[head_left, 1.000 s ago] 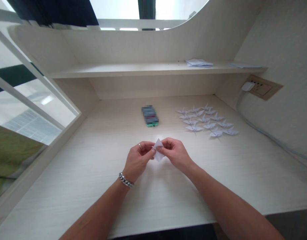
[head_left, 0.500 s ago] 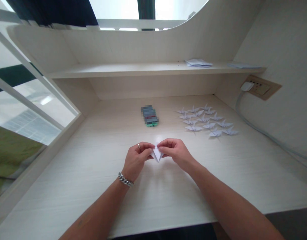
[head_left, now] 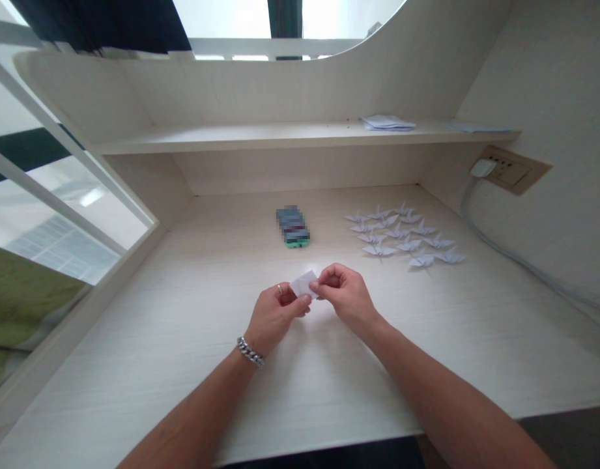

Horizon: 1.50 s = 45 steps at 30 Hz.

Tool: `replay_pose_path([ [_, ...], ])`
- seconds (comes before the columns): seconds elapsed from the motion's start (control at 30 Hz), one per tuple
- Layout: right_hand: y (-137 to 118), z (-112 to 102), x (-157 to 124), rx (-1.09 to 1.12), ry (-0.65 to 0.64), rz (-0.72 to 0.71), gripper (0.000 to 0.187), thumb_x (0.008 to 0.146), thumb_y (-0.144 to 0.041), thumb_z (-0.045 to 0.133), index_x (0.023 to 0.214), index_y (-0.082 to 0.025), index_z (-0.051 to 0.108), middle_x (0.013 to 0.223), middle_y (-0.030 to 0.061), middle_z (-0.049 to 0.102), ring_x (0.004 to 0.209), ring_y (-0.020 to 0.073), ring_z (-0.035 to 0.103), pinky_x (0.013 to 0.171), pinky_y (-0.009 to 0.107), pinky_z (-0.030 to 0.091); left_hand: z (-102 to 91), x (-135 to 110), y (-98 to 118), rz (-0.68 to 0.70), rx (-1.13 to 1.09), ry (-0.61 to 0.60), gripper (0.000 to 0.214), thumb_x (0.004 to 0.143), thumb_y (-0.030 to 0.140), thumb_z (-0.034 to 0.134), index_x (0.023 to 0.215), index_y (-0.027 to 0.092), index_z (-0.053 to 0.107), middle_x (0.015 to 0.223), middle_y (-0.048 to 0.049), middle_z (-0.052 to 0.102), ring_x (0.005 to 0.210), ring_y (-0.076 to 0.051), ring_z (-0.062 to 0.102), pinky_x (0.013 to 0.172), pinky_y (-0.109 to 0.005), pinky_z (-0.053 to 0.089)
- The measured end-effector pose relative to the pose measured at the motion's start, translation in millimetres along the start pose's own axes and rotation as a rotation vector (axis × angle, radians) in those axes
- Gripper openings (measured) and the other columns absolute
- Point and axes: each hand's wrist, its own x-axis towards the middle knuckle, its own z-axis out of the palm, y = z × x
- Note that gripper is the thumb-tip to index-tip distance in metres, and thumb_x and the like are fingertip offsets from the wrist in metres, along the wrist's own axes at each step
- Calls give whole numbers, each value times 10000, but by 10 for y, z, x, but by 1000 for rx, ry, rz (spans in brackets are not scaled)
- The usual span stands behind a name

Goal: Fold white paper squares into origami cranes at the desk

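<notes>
2 hands share 1 folded white paper (head_left: 304, 284), held over the middle of the bench (head_left: 182, 365); we cannot tell whether it touches the surface. Our left hand (head_left: 275, 314) is closed on the paper's lower left edge, thumb and fingertips pinched, with a ring (head_left: 279, 289) on 1 finger and a chain bracelet (head_left: 249, 352) at the wrist. Our right hand (head_left: 346, 296) pinches the paper's right edge, fingers curled in. The paper sits tilted, its flat face turned up toward us.

Behind the hands, a phone (head_left: 292, 227) lies flat on the bench, its screen blurred. Right of the phone, a cluster of paper cranes (head_left: 402, 234) stands in loose rows, well apart from the hands. Further back, a shelf (head_left: 231, 137) carries a stack of paper sheets (head_left: 388, 122) toward its right end. On the right wall, a socket plate (head_left: 511, 170) has a plug in it, and a cable (head_left: 514, 260) runs down from it along the bench edge.
</notes>
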Motion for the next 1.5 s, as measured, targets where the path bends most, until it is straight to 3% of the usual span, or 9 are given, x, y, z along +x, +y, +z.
replay_pose_path([
  [0.13,9,-9,-4,-33,31,8,276,647,-274,776,792,-185,559,626,-15,650,578,143,597,577,274,475,1,12,-4,46,84,50,206,714,307,723,664,131,628,603,-14,643,575,-115,580,575,-233,465],
  [0.3,-24,-8,-22,-164,-109,57,331,675,-222,734,974,-173,600,683,-8,665,626,151,613,588,261,449,-26,5,2,139,102,122,208,745,340,694,783,137,671,695,-24,669,631,-134,598,617,-247,479],
  [0.43,-74,-5,-42,-298,-169,1,172,752,-304,685,848,-163,663,705,8,648,637,140,579,582,253,419,-35,-34,15,172,256,102,207,748,353,698,717,149,678,658,-32,669,604,-144,590,569,-240,448],
  [0.57,-71,-19,-47,-352,-153,-43,210,795,-351,650,699,-166,667,663,9,628,638,138,549,586,252,403,-30,-52,33,165,262,93,208,747,358,703,699,155,688,653,-39,689,604,-153,610,577,-244,457],
  [0.77,-18,-31,-15,-238,-112,12,264,756,-408,688,710,-149,676,672,24,647,622,147,553,596,272,416,-63,-22,57,132,223,80,186,744,322,702,695,143,706,626,-40,692,594,-146,619,585,-243,473],
  [1.0,-31,-39,11,-88,-59,64,347,677,-480,745,700,-141,673,657,21,646,613,145,556,604,284,435,-80,5,46,109,12,98,260,779,379,674,839,127,698,707,-52,705,628,-145,641,645,-276,528],
  [1.1,-42,-30,6,-61,-56,74,350,663,-483,758,691,-145,670,646,19,646,611,146,561,608,285,443,-62,1,26,106,20,80,281,749,388,712,847,125,693,729,-59,705,639,-149,641,640,-269,521],
  [1.27,-36,-45,5,-95,-91,74,325,686,-463,743,698,-146,672,654,22,650,615,145,566,611,284,447,-73,-3,-2,152,152,44,204,738,346,727,743,144,695,689,-45,692,646,-147,619,626,-243,480],
  [1.5,-84,-121,16,-245,-163,37,234,729,-383,713,698,-153,688,625,8,643,581,131,541,558,254,393,-142,2,14,190,198,32,206,762,359,697,740,155,720,676,-39,685,640,-151,607,623,-243,463],
])
